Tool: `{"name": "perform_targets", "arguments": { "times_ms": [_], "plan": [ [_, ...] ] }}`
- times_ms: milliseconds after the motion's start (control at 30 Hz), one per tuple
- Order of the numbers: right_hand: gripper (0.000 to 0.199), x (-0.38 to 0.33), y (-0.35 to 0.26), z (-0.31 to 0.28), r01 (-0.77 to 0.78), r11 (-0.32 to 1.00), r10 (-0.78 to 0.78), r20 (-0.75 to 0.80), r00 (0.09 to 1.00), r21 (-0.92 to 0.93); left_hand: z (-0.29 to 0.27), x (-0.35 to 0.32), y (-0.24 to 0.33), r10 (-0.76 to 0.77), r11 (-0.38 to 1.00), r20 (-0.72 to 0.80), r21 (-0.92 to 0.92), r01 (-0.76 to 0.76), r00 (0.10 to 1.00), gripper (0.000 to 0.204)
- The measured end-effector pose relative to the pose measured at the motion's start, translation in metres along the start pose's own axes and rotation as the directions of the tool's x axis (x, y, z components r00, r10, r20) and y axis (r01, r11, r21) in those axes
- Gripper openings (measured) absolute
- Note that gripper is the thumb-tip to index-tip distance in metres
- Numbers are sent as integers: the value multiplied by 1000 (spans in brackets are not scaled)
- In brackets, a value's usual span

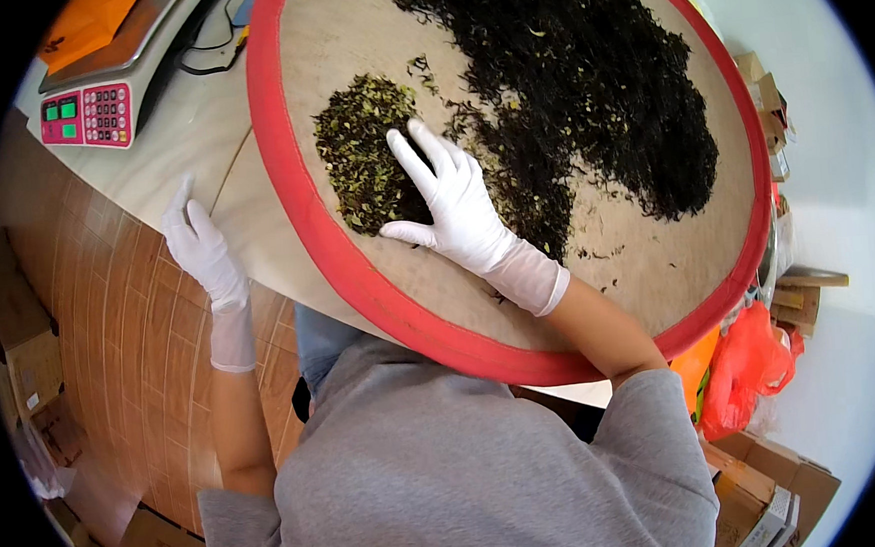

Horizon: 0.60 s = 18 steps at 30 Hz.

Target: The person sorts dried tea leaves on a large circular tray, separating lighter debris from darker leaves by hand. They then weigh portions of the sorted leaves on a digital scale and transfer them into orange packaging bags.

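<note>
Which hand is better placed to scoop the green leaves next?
Probably the right hand: it's over the tray, spread open at the green leaves. The left hand is outside the tray, farther away.

Bare room for a hand lies on the round tray (672, 259) at ten o'clock and between four and five. The dark heap (596, 83) fills eleven to four, the greenish heap (357, 143) nine; the right hand (464, 212) with its forearm bars six. From the left hand (203, 256), open tabletop (241, 200) lies at one, the red rim (285, 162) bars three, the scale (87, 116) eleven.
</note>
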State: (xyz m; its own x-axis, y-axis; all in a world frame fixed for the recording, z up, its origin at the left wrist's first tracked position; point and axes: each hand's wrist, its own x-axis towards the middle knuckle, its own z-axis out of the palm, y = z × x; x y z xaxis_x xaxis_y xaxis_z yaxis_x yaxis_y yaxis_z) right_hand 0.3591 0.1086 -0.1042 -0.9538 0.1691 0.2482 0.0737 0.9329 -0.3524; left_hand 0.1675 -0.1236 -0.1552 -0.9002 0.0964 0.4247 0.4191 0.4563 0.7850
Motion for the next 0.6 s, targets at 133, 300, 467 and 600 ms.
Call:
{"name": "perform_targets", "arguments": {
  "times_ms": [133,300,467,600],
  "plan": [
    [79,5,5,9,52,999,-52,-47,998,-10,0,4,1,3,1000,-17,20,-3,1000,31],
    [65,10,12,8,46,996,-40,-69,997,81,1,4,7,18,999,7,26,-18,1000,31],
    [85,9,-2,-20,-61,985,66,-27,997,159,0,2,7,-67,998,66,9,67,996,33],
    [73,-15,-14,-18,-379,918,393,-148,908,113,-9,1,6,-182,982,149,80,171,972,35]
  ]
}}
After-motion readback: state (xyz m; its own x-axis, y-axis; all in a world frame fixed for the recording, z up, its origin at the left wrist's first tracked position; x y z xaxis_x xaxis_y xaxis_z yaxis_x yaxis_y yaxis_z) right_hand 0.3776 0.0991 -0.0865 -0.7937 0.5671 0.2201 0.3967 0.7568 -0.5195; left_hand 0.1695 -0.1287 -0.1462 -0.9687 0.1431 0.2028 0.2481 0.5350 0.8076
